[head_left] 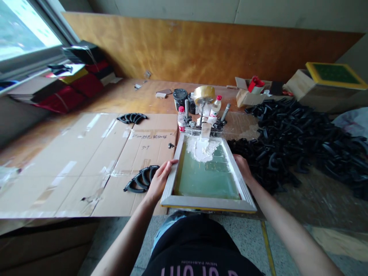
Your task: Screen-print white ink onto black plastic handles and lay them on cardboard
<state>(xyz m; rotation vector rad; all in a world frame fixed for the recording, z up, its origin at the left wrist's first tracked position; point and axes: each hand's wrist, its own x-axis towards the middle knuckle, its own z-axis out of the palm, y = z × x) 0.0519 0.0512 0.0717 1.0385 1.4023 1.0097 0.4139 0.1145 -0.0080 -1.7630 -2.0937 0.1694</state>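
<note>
Fingers (237, 157) of right hand (243, 167) partly behind frame (208, 202)

"NEW FASHION" is printed in small capitals on the black shirt (201, 245), above larger letters that are partly cut off. On the cardboard (152, 153), handwriting is seen, with only "cm" made out. The bottle label (181, 125) cannot be read.
</note>
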